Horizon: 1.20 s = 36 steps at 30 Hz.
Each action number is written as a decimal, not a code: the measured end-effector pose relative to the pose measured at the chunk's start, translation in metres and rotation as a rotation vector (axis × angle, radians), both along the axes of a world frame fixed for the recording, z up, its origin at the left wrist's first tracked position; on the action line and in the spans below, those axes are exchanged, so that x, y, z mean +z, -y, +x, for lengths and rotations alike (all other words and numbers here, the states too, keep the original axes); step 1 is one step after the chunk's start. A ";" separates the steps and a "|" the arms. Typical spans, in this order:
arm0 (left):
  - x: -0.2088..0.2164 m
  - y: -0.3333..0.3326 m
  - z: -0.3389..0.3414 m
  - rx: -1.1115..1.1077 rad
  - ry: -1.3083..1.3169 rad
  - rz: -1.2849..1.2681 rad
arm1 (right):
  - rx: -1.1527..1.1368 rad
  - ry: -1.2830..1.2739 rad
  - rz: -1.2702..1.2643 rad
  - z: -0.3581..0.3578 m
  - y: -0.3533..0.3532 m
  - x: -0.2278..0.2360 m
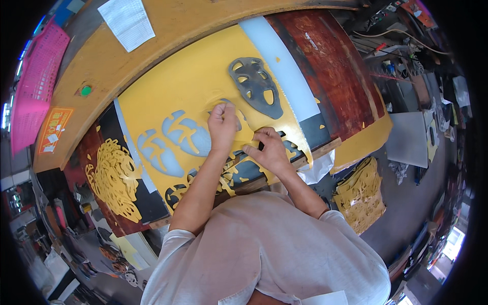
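Note:
A yellow sheet lies across the bench, with shoe-sole-shaped openings cut in its near left part. Pale board shows through these openings. My left hand is closed in a pinch on a thin yellow cut piece, just above the sheet. Beside it on the right, my right hand has its thumb and forefinger closed at the same yellow material, its other fingers curled. A dark grey sole-shaped cutting die with several openings rests on the sheet, beyond my right hand.
A heap of yellow cut pieces sits at the left of the bench. Cut scraps hang along the near edge. A yellow machine beam with a green button curves along the far side. A stack of yellow pieces stands at right.

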<state>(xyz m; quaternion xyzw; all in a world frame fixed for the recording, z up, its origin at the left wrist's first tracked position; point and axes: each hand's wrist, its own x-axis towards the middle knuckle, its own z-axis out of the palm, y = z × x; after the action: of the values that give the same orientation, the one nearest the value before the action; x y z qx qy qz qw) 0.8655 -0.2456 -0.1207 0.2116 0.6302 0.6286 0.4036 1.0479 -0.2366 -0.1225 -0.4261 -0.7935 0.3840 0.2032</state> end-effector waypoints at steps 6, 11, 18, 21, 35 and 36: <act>-0.027 -0.047 0.011 0.201 -0.638 0.106 | -0.029 0.000 -0.027 -0.010 -0.011 -0.007; -0.031 -0.070 0.005 0.094 -0.747 -0.033 | 0.053 0.110 0.160 -0.016 -0.015 -0.002; -0.037 -0.072 -0.015 0.134 -0.642 -0.043 | 0.131 0.019 0.197 -0.014 -0.023 -0.018; -0.043 -0.071 -0.017 0.106 -0.624 -0.045 | 0.193 -0.051 0.184 -0.007 -0.025 -0.018; -0.020 0.002 -0.002 -0.268 -0.876 0.011 | 0.210 -0.220 0.673 -0.114 -0.270 0.219; -0.020 0.004 -0.005 -0.250 -0.850 0.015 | 0.110 -0.316 0.925 -0.151 -0.308 0.237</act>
<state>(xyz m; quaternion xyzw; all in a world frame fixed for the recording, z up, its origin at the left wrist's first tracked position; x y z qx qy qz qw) 0.8606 -0.2492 -0.1410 0.5287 0.7051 0.4369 0.1800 0.8966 0.0716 0.1147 -0.1853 -0.8616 0.0613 0.4686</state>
